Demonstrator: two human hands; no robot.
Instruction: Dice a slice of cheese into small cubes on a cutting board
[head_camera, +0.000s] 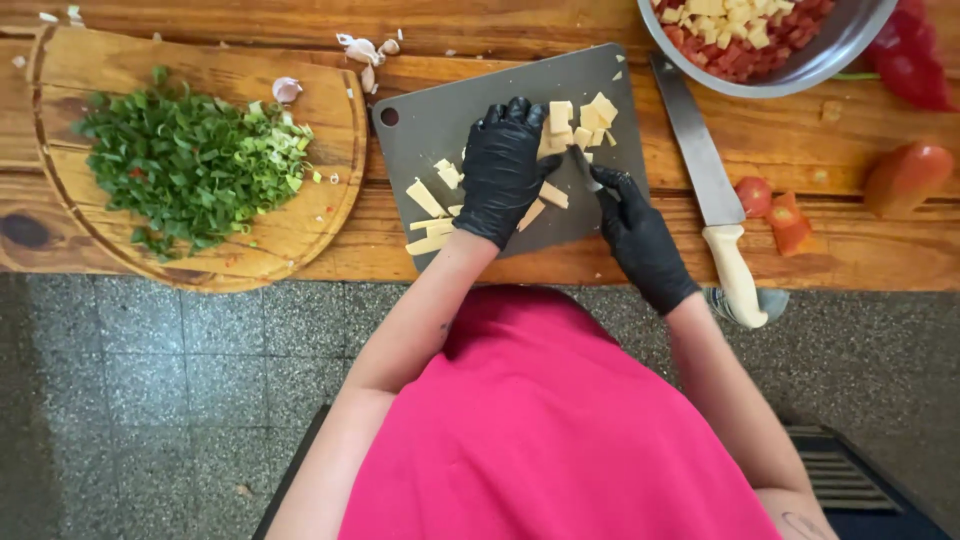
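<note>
Both my hands wear black gloves over a dark grey cutting board (440, 115). My left hand (503, 170) presses down on pale yellow cheese strips (428, 200), fingers curled on them. In my right hand (640, 240) is a small knife (588, 172), its blade pointing at the cheese just right of my left fingers. Cut cheese cubes (585, 118) lie at the board's far side.
A round wooden board (300, 230) on the left bears chopped green onion (190, 165). Garlic skins (365, 55) lie behind. A metal bowl (830, 55) of diced tomato and cheese stands far right. A big white-handled knife (715, 190) lies beside tomato pieces (780, 210) and red peppers (910, 60).
</note>
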